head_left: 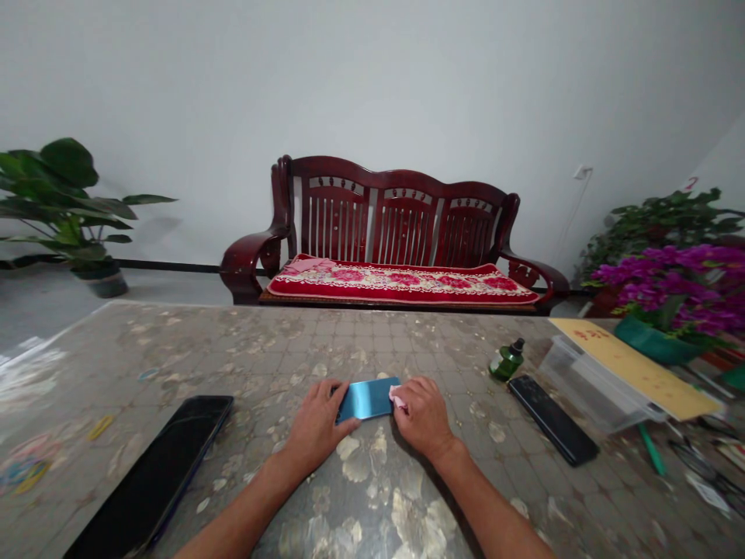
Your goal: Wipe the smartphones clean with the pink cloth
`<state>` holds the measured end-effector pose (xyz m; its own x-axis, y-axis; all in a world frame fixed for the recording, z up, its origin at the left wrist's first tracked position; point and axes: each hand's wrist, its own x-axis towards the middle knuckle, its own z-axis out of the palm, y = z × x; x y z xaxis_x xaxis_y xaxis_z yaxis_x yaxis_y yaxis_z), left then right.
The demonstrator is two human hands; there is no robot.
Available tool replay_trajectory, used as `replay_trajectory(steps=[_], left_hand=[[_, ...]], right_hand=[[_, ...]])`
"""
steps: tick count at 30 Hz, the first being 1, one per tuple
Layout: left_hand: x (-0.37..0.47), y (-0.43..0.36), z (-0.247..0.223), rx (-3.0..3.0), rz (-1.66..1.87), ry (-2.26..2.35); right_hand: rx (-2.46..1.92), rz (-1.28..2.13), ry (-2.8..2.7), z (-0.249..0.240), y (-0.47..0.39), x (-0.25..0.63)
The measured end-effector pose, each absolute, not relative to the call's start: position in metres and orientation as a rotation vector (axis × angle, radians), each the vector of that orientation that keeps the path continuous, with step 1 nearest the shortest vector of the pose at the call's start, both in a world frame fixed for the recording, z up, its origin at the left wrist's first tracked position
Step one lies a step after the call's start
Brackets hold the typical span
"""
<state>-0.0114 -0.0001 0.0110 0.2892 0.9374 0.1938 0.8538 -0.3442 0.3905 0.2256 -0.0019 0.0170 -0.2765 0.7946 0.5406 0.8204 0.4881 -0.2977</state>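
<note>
A shiny blue phone-shaped object (366, 399) lies crosswise on the patterned tabletop (326, 341), in front of me. My left hand (320, 415) grips its left end between thumb and fingers. At the right end, my right hand (424, 415) has its fingers curled round a small pale pink cloth (396, 396), which touches the blue surface. Most of the cloth is hidden by the fingers.
On the left lies a large black tablet (154, 473). To the right are a green bottle (507, 361), a black phone (552, 420), a clear plastic box (599, 388) and purple flowers (680, 287). A wooden bench (401, 210) stands beyond the table.
</note>
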Motion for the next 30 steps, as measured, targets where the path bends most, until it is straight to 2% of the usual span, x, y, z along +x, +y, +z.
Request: replay_trajectory(steps=[10,18,30], left_hand=[[-0.012,0.002,0.005,2.384,0.615,1.645],[-0.013,0.002,0.002,2.384,0.626,1.647],[-0.013,0.003,-0.002,2.406,0.664,1.619]], right_hand=[[-1.169,0.070,-2.111,0.012,-0.027,0.198],[-1.354,-0.076,-1.963,0.013,-0.018,0.226],[-1.088,0.111,-2.217,0.019,-0.030,0.189]])
